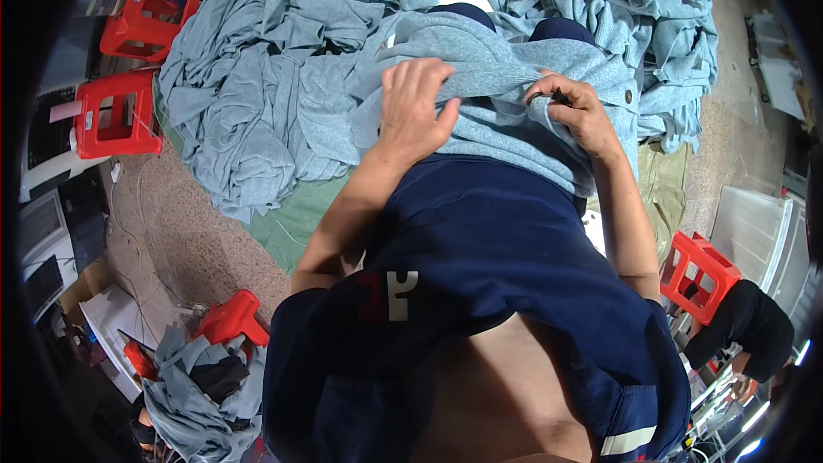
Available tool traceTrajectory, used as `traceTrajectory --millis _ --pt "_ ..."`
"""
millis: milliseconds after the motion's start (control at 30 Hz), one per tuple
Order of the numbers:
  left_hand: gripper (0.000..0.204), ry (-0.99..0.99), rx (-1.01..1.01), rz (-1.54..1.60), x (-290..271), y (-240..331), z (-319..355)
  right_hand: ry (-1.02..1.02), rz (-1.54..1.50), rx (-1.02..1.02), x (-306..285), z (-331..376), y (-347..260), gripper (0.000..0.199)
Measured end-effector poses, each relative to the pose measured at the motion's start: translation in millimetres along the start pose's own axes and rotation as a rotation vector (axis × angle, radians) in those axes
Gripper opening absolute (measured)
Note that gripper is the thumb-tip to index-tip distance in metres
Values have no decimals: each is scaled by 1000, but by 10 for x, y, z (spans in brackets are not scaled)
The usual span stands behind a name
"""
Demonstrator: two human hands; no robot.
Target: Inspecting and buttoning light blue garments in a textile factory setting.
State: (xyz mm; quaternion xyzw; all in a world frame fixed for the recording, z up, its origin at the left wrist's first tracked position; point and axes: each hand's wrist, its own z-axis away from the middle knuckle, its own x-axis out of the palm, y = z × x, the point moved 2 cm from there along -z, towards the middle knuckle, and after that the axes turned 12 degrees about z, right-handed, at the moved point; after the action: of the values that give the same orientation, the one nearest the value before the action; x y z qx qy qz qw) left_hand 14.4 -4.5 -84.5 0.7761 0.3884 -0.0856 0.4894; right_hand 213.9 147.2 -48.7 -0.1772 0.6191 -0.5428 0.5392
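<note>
A light grey-blue knit garment (493,77) with a dark button lies across my lap. My left hand (416,107) rests palm down on its left part, with the thumb held away from the fingers. Closed at the right, my right hand (579,111) pinches a gathered fold of the same garment. A small black thing with a dark loop (559,98) shows between its fingers; most of it is hidden, so its kind cannot be made out.
Large heaps of grey-blue garments (266,77) lie ahead on green sheeting (296,210). Red plastic stools (116,116) stand at the left and right. More cloth (184,394) is piled at the lower left. Another person (754,326) bends over at the right.
</note>
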Motion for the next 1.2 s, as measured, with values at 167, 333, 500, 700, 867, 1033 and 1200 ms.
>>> traceTrajectory --millis 167,333,500,700,867,1033,1200 --pt "30 79 76 33 86 95 -16 62 -41 -55 9 145 -251 24" --pt "17 6 94 27 87 -10 -47 187 -143 -13 -78 460 -252 27" --pt "17 -110 56 137 64 -268 68 263 -238 10 -105 572 63 26" --pt "9 -17 -352 654 -30 -502 89 338 -542 189 -80 403 456 19" --pt "17 -330 -655 798 -551 8 -195 302 -505 161 -157 262 332 20" --pt "27 -248 -409 1329 -1073 478 -531 222 -662 -211 -455 372 -470 22" --pt "19 -84 -892 1105 -482 49 -684 435 -331 149 -549 -64 305 19"
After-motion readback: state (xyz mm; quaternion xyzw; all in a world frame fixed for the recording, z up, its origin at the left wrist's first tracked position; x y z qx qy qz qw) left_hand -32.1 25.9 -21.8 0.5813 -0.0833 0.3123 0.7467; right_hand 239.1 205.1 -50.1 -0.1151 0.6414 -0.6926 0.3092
